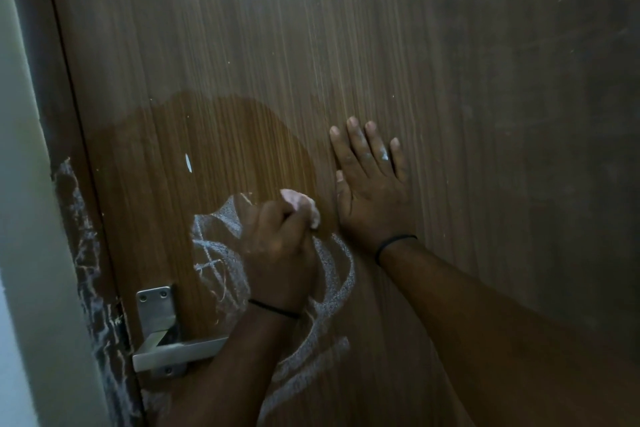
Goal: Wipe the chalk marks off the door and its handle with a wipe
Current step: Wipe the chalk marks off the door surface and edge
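Note:
A brown wood-grain door (pixel 346 45) fills the view. My left hand (pixel 280 250) grips a crumpled white wipe (pixel 300 205) and presses it against the door at the top of a patch of white chalk marks (pixel 332 288). A darker, damp-looking patch of door (pixel 225 156) lies above the wipe. My right hand (pixel 372 184) lies flat on the door with straight fingers, just right of the wipe; chalk dust shows on one finger. The metal lever handle (pixel 176 352) and its plate sit at the lower left, partly behind my left forearm.
The dark door frame (pixel 86 253) at the left carries more chalk scribbles, and a pale wall (pixel 24 218) lies beyond it. Faint smears show on the door's upper right.

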{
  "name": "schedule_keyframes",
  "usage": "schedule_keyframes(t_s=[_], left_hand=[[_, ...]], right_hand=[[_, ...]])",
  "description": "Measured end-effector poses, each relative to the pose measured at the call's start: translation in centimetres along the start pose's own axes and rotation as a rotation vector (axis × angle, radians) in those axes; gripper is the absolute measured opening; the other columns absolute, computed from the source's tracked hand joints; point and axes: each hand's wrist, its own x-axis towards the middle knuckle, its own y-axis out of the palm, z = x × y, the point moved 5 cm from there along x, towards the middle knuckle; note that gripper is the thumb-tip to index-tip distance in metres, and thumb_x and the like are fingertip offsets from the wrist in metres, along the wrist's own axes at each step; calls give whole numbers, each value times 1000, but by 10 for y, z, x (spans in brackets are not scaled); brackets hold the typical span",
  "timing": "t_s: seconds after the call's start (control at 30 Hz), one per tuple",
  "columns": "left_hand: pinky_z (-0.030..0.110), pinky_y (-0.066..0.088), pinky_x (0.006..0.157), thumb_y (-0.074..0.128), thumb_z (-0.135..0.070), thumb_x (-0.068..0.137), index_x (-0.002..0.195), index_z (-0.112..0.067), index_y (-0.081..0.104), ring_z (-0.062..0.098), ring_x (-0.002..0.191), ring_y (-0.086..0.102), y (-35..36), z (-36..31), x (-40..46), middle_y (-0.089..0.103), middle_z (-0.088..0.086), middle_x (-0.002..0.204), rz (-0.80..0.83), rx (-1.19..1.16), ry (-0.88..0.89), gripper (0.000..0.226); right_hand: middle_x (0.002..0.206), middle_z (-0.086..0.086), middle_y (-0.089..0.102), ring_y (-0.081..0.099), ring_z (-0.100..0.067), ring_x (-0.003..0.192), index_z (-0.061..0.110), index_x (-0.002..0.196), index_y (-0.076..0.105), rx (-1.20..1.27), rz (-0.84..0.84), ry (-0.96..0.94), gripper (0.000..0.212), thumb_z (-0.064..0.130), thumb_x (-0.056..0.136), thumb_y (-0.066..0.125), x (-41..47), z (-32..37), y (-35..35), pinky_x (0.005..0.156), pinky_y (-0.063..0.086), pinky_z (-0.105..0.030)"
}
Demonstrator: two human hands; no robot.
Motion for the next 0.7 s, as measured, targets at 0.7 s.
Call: schedule_keyframes(t_s=[0.7], left_hand=[[40,42,55,69,-5,86,101,-5,74,25,67,50,23,-40,-67,59,9,76,216,-8,282,16]], right_hand=[[163,1,24,14,-21,153,23,155,28,82,9,14,53,25,103,32,0,0,-6,123,13,-50]])
